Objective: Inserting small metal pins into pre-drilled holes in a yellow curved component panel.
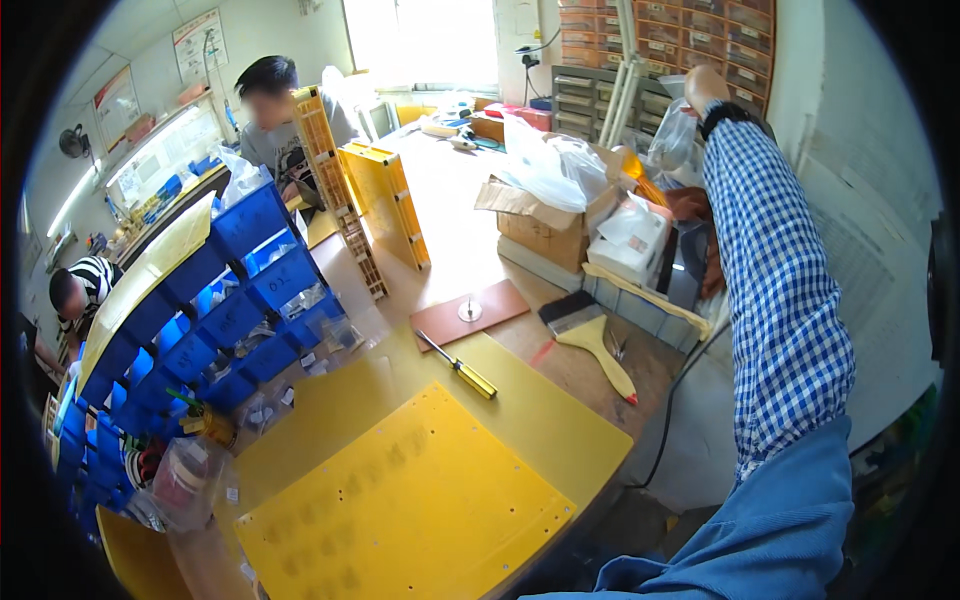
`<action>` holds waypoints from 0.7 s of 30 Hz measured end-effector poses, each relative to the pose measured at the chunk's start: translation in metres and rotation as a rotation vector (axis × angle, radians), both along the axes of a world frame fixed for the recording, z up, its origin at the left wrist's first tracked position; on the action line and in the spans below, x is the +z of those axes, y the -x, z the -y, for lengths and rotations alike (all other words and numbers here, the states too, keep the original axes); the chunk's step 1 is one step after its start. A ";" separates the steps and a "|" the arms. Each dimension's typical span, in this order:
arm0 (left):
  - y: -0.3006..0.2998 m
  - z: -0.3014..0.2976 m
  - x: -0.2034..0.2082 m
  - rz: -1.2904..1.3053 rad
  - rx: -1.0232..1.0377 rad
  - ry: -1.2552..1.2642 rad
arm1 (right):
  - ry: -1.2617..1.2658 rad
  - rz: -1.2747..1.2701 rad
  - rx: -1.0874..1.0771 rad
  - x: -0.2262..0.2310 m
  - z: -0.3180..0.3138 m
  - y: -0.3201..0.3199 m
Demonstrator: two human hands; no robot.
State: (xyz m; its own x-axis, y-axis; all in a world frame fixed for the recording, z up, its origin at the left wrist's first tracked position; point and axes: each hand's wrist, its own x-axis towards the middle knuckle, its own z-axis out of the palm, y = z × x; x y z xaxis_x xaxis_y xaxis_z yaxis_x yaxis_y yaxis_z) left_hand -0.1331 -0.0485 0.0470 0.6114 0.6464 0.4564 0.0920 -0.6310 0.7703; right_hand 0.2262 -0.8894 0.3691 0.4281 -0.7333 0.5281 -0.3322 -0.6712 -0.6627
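At the far right, my right arm in a blue-checked sleeve stretches up to the drawer cabinet. My right hand (704, 88) is curled at the top of a clear plastic bag (673, 138) and appears closed on it; the fingertips are hidden. My left hand is out of view. On the bench in front lies a yellow panel (400, 500) with small holes along its edges. Beyond it are a yellow-handled screwdriver (470, 376), a reddish-brown plate (490, 310) bearing a round metal piece (469, 311), and a wide brush (590, 340) with black bristles.
Blue parts bins (235, 310) are stacked at the left. Yellow slotted frames (385, 200) stand upright beyond the bench middle. An open cardboard box (545, 230) holds white plastic bags. A co-worker (275, 130) sits behind the bins, another person (90, 285) farther left. A black cable (668, 420) hangs at the bench's right edge.
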 end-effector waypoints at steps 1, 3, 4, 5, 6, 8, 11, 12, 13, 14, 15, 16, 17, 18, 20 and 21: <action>0.003 -0.001 0.004 0.001 0.026 -0.017 | 0.254 -0.034 -0.082 -0.014 -0.008 -0.011; 0.007 -0.007 0.003 0.002 0.030 -0.056 | 0.511 -0.065 -0.172 -0.028 -0.007 -0.020; 0.009 -0.010 0.001 0.002 0.030 -0.054 | 0.539 -0.011 -0.079 -0.030 0.001 -0.024; 0.010 -0.011 0.001 -0.009 0.055 -0.024 | 0.560 0.044 0.017 -0.037 0.008 -0.031; 0.012 -0.011 -0.001 -0.020 0.081 0.006 | 0.556 0.043 0.021 -0.045 0.017 -0.036; 0.014 -0.015 -0.004 -0.015 0.089 -0.056 | 0.555 0.125 0.103 -0.067 0.031 -0.046; 0.005 -0.023 -0.033 -0.049 0.027 0.021 | 0.432 -0.163 0.104 -0.071 0.088 -0.030; -0.003 -0.017 -0.037 -0.091 0.003 0.078 | 0.412 -0.323 0.008 -0.082 0.106 -0.025; 0.010 -0.011 -0.011 -0.090 0.070 0.010 | 0.275 -0.466 0.017 -0.116 0.057 -0.052; 0.015 -0.006 0.002 -0.101 0.129 -0.084 | 0.252 -0.466 0.042 -0.119 0.026 -0.053; 0.012 -0.002 0.002 -0.118 0.163 -0.151 | 0.239 -0.485 -0.106 -0.111 0.006 -0.045; 0.010 -0.004 -0.001 -0.124 0.156 -0.144 | 0.234 -0.498 -0.258 -0.103 -0.004 -0.038; 0.007 -0.011 -0.007 -0.083 0.121 -0.112 | 0.294 -0.414 -0.298 -0.099 -0.007 -0.039; 0.005 -0.019 -0.013 -0.039 0.095 -0.081 | 0.303 -0.416 -0.287 -0.094 -0.011 -0.039; 0.012 -0.020 -0.013 -0.006 0.112 -0.101 | 0.553 -0.155 -0.398 -0.091 -0.033 -0.049; 0.010 -0.013 -0.002 -0.014 0.154 -0.148 | 0.708 0.036 -0.344 -0.093 -0.036 -0.056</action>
